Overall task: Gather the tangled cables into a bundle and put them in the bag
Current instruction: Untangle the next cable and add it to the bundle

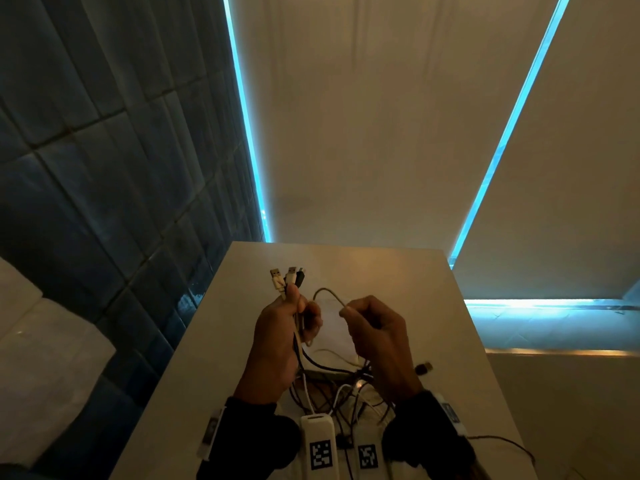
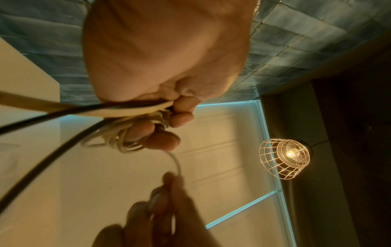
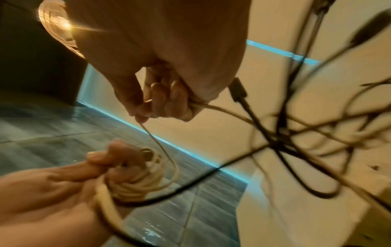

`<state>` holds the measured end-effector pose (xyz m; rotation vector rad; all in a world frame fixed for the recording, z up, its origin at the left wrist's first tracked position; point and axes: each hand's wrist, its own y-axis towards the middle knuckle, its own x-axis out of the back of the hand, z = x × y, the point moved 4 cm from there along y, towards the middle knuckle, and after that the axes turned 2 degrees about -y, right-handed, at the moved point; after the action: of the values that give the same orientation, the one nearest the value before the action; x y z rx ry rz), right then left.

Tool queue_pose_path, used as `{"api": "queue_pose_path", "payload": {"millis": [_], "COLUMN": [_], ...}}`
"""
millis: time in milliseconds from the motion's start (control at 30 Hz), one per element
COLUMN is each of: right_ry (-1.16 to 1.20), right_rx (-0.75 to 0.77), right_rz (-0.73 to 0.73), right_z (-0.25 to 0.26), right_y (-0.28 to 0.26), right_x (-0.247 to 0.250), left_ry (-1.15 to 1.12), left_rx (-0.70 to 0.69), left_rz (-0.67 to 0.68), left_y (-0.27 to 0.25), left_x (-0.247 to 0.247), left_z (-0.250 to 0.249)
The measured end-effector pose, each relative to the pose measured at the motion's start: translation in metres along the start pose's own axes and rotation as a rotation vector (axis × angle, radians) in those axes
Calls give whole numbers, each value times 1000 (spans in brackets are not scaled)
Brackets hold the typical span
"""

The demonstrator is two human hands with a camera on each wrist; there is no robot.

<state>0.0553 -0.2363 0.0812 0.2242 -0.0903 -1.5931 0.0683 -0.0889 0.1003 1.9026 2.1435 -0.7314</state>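
L hand (image 1: 277, 327) fist round cables (image 1: 332, 379), plugs (image 1: 287, 277) above thumb; R hand (image 1: 377, 332) pinching thin beige cable (image 1: 327, 292) btwn hands.

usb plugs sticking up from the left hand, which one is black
The rightmost plug of the three above the left hand; the two beside it are white.

Both hands were raised side by side above the table. The left hand (image 1: 280, 327) was fisted, thumb pointing up and pressed against the cables (image 1: 297, 327) it gripped. The right hand (image 1: 375, 332), knuckles up, pinched a thin beige cable (image 1: 329, 293) between thumb and curled fingers (image 3: 167, 100).
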Motion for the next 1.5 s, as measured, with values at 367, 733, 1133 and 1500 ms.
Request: {"api": "queue_pose_path", "payload": {"millis": [367,733,1133,1500], "right_ry": [-59,-290,-405,-410], "right_rx": [-70,-261,-292,-252], "right_rz": [330,269,209,-82], "right_z": [-3,-102,-142,-93], "right_y": [-11,-16,-20,-5], "right_x": [-19,7,18,29], "left_ry": [-336,-251,-231,-142], "left_rx": [-11,-75,-109,-122], "left_rz": [161,144,166,106], "left_y": [-5,-4,-6,0], "left_x": [-4,1,5,7], "left_z": [-8,-14,-22,-22]}}
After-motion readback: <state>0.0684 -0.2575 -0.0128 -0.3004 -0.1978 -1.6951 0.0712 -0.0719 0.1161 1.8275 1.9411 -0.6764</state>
